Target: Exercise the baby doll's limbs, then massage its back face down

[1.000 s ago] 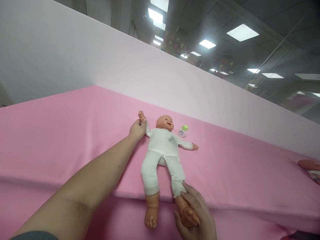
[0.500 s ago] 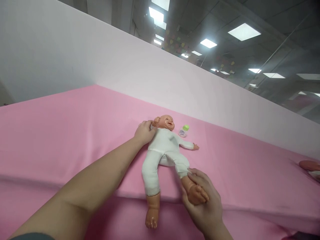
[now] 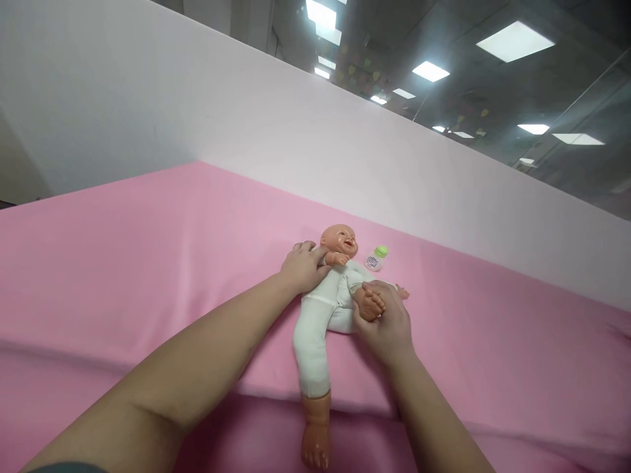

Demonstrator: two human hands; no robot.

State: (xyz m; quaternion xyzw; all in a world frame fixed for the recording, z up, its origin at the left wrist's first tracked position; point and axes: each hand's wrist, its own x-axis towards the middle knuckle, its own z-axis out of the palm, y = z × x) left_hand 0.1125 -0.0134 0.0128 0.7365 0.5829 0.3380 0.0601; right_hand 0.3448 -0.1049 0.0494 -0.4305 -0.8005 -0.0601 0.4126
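Note:
A baby doll [image 3: 318, 315] with a white cloth body lies on its back, its head toward the wall. My left hand [image 3: 306, 268] is closed around the doll's arm on the left side of the picture, near its small hand [image 3: 338, 259]. That arm is folded across the upper chest. With my right hand [image 3: 389, 318] I grip the doll's other leg by the ankle. The leg is bent up over the belly, and its foot [image 3: 371, 303] shows between my fingers and thumb. The straight leg [image 3: 313, 355] hangs over the front edge of the surface.
A small clear bottle with a green cap [image 3: 376, 258] stands beside the doll's head. Pink cloth [image 3: 148, 263] covers the surface, with a front edge dropping down. Behind rises a white wall [image 3: 296, 144], with ceiling lights above it.
My right hand has raised the doll's foot and bent that leg up toward the belly. My left hand has brought the doll's arm inward across the chest. The view has shifted slightly.

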